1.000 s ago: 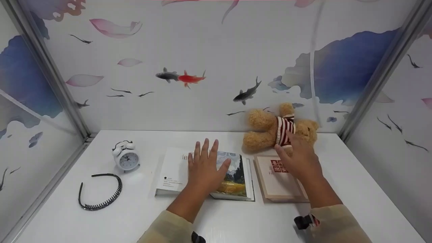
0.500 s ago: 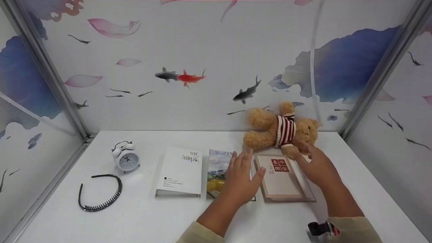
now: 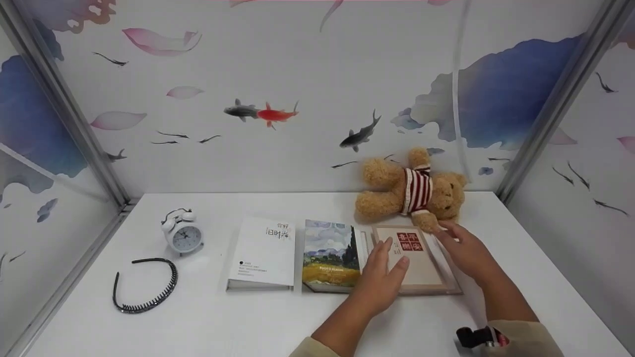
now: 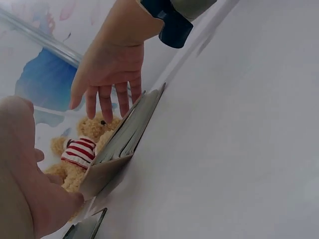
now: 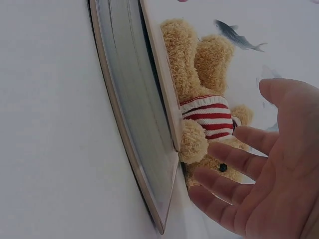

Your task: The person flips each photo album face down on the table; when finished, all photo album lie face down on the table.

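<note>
Head: two hands; three books

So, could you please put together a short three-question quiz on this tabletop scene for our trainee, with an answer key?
1. True or false: in the head view, the teddy bear lies with its head to the right of its legs.

2. Which of these is nearest the headband?
A) the white-covered book
B) the alarm clock
C) the album with the painted landscape

3. In the head view, which book shows between the left hand and the right hand?

Key:
1. True.
2. B.
3. The beige book with red characters.
</note>
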{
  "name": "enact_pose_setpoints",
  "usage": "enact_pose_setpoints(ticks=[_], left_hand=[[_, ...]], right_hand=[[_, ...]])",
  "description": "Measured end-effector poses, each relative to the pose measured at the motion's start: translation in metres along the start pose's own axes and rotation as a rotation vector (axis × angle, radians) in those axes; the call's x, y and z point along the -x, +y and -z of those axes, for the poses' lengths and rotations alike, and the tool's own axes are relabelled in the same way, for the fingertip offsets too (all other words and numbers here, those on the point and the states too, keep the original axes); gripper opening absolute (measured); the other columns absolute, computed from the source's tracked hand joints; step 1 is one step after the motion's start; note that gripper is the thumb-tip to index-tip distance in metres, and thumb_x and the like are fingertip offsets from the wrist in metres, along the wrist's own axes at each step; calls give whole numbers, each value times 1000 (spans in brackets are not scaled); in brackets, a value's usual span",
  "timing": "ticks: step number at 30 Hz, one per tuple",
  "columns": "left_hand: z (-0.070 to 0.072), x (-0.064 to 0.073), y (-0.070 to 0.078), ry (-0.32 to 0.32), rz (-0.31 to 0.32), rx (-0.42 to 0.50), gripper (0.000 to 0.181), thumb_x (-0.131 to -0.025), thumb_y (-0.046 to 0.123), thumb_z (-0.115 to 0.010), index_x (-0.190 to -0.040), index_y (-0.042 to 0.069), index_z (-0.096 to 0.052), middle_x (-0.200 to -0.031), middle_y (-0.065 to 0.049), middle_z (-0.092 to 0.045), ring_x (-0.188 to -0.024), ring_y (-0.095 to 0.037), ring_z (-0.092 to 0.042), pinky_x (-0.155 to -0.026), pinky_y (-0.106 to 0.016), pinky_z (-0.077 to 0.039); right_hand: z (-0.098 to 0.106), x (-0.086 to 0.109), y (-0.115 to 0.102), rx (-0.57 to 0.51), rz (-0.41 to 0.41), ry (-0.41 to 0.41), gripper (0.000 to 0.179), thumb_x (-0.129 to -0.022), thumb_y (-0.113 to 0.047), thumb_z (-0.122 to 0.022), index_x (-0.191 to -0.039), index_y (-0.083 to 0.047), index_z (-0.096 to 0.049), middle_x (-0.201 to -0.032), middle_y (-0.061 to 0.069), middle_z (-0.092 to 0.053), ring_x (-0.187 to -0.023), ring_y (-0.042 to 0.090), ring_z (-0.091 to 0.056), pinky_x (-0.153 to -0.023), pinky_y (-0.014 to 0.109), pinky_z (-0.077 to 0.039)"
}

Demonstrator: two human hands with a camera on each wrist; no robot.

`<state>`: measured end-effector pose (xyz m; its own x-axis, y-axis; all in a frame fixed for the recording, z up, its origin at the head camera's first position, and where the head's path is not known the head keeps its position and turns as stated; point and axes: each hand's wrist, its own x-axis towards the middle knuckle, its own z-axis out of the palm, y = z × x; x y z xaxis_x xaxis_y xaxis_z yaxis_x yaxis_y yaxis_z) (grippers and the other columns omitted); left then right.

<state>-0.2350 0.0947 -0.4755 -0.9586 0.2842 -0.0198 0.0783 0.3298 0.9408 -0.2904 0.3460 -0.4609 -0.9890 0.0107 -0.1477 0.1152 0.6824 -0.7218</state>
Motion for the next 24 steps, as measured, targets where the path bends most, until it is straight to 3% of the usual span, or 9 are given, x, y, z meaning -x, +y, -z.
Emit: enact_pose_setpoints(ticks=[5,9,15,24], left_hand=[[-4,0,0,-30,91,99,74,-106,69,-45,-169,33,-31,-181,-8,-17,-166,-40,-24,-130,-71,-25],[-4,-1,-2,-19,105,140,76,-106,67,-49,-169,28,-32,-181,-10,-16,-167,-40,-21,-131,-70,-23],[-3,-1,-1,-17,68,246,70,-108,57,-52,-167,25,-34,-177,-10,-28,-165,-34,-28,-133,-60,-27],[-1,2,7,-20,-18,260,62,-109,50,-52,-165,29,-37,-181,-1,-19,-168,-28,-20,-135,-57,-26]], right_hand=[[-2,3,3,-114,-42,-60,104,-99,-84,-39,-171,-11,-23,-174,28,-28,-155,51,-40,-118,63,-49],[-3,3,4,-108,-47,-81,104,-99,-84,-38,-170,-8,-27,-170,28,-36,-154,51,-41,-118,63,-48],[-6,5,2,-122,-44,-109,101,-103,-81,-33,-168,-4,-30,-166,28,-43,-155,50,-40,-122,64,-44],[-12,9,-17,-226,-65,-169,100,-105,-77,-33,-170,-2,-21,-171,29,-35,-157,50,-37,-125,63,-42]])
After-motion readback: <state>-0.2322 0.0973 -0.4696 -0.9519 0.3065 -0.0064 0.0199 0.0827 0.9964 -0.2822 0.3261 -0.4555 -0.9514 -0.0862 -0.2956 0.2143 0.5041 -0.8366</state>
